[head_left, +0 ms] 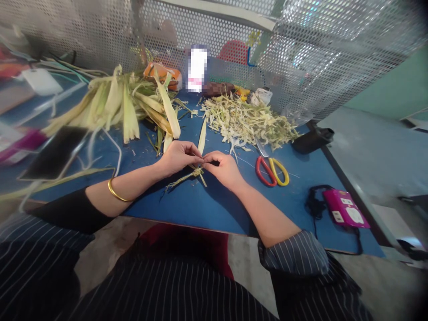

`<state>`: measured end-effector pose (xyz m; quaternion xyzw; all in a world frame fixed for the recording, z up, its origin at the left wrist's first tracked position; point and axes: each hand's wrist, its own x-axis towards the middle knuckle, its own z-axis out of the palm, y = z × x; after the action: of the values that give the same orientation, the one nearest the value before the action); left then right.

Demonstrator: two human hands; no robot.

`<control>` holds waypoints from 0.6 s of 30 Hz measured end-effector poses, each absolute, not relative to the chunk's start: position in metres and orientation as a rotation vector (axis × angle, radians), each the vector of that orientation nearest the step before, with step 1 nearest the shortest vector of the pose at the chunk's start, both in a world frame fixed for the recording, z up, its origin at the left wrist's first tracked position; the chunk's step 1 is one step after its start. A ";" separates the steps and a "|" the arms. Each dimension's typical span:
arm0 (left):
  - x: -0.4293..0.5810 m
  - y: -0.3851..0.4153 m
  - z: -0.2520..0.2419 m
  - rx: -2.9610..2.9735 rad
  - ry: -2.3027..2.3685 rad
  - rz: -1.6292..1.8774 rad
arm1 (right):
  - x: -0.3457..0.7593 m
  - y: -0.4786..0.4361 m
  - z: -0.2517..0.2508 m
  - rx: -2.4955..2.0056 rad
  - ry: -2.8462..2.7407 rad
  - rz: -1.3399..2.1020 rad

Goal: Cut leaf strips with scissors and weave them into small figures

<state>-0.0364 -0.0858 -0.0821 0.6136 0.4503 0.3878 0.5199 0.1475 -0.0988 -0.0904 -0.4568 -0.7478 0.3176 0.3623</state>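
My left hand [179, 156] and my right hand [223, 168] meet fingertip to fingertip over the blue table [207, 205], both pinched on a small bundle of pale husk strips [195, 173]. One long strip [202, 138] rises from the pinch toward the back, and thin ends trail toward me on the left. A gold bangle [117, 192] circles my left wrist.
A pile of whole husks [123, 102] lies back left, a heap of cut scraps [247, 120] back right. Red-and-yellow scissors [272, 169] lie right of my hands. A dark phone [55, 151] sits left, a pink device [346, 208] with black cord right. Perforated metal screen [301, 53] behind.
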 end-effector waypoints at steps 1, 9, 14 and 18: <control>-0.036 -0.086 -0.082 1.472 1.080 0.929 | 0.147 -0.099 -0.090 -1.177 -1.924 0.813; -0.039 -0.082 -0.088 1.683 1.173 0.933 | 0.147 -0.100 -0.089 -1.213 -1.885 0.811; -0.038 -0.090 -0.081 1.968 1.271 0.911 | 0.146 -0.101 -0.086 -1.182 -1.887 0.814; -0.034 -0.098 -0.074 2.250 1.379 0.953 | 0.144 -0.103 -0.082 -1.087 -1.935 0.792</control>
<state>-0.0342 -0.0979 -0.0744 0.7907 0.4846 0.3348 0.1670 0.1444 -0.1029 -0.0821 -0.4263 -0.7586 0.3107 0.3825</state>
